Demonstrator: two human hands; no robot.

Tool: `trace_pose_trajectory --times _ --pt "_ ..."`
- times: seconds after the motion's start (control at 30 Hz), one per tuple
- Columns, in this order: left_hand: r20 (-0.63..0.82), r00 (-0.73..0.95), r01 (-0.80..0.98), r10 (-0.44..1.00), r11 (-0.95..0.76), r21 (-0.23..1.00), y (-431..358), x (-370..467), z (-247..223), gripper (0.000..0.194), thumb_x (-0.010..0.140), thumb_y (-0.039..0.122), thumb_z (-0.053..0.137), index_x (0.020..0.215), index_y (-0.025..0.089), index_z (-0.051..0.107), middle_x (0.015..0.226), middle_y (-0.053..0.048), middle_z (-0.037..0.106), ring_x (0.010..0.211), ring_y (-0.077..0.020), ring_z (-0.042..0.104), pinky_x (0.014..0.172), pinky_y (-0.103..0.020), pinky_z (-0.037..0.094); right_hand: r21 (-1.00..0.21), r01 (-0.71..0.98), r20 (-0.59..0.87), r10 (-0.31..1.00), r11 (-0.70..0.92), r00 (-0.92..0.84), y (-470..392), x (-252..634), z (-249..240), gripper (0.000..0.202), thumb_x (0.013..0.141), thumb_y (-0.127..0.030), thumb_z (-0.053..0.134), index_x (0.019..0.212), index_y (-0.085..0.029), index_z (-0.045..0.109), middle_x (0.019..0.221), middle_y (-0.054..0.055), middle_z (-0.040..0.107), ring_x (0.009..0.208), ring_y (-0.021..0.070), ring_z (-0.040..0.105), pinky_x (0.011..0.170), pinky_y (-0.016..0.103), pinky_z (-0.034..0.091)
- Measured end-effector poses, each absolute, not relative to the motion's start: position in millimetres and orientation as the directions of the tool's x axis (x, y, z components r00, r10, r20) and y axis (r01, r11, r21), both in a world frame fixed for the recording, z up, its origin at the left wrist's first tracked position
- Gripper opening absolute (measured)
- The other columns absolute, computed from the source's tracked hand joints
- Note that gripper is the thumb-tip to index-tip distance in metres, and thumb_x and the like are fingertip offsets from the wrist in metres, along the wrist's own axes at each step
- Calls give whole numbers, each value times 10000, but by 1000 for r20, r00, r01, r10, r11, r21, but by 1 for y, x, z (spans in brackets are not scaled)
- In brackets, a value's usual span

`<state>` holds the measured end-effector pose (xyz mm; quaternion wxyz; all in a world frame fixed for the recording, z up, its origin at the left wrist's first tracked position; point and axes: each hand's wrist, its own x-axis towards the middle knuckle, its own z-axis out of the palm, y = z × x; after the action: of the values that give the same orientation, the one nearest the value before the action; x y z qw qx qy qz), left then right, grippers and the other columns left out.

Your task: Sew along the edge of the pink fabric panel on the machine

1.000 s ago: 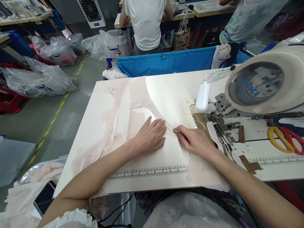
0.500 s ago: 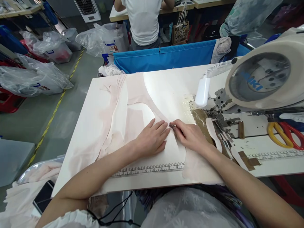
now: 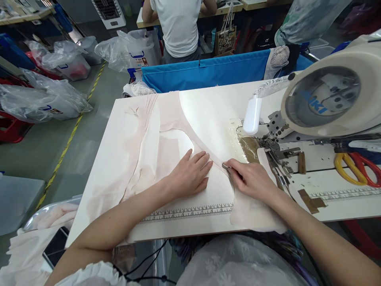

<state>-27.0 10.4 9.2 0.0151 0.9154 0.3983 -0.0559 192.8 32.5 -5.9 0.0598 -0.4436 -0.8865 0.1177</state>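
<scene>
Pale pink fabric (image 3: 170, 107) lies spread over the white tabletop, with a narrow curved strip running toward my right hand. My left hand (image 3: 192, 172) rests flat on the fabric, fingers stretched out beside that strip. In my right hand (image 3: 250, 176), the fingers are closed around a small dark metal tool (image 3: 225, 166); its tip touches the strip's edge, and most of it is hidden in the grip. A loose end of the fabric (image 3: 253, 212) hangs below my right wrist at the table's front edge.
To the right stands a sewing machine (image 3: 324, 91) with a white lamp (image 3: 252, 115). Yellow and red scissors (image 3: 351, 169) lie beside it. A printed ruler (image 3: 187, 212) runs along the front edge. A blue cloth trough (image 3: 208, 71) borders the back; a person (image 3: 177, 28) sits beyond.
My right hand has slid right and slightly toward me along the strip, with the small metal tool in it. My left hand has stayed in place.
</scene>
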Motion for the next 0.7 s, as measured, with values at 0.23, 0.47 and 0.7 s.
trace_pose_trajectory --times 0.23,0.47,0.7 --pt "-7 705 709 710 -704 35 11 -24 3 418 977 250 335 1298 72 534 1394 -147 535 1370 -279 406 1167 -488 255 -225 801 -41 816 555 -577 29 191 -3 259 933 -207 357 1033 -161 591 706 53 700 592 231 644 514 272 286" --pt "38 743 668 668 -744 19 8 -24 -5 426 980 271 343 1326 99 521 1389 -124 553 1346 -257 439 1168 -473 258 -442 761 6 850 475 -528 32 187 -6 248 952 -216 350 1070 -175 564 819 50 728 663 211 665 573 270 377" --pt "11 741 672 672 -741 -1 8 -22 -4 435 986 287 350 1347 98 503 1409 -141 531 1358 -265 420 1159 -475 258 -369 783 30 848 501 -529 33 184 -11 274 944 -224 362 1080 -176 595 766 42 726 664 230 673 567 280 370"
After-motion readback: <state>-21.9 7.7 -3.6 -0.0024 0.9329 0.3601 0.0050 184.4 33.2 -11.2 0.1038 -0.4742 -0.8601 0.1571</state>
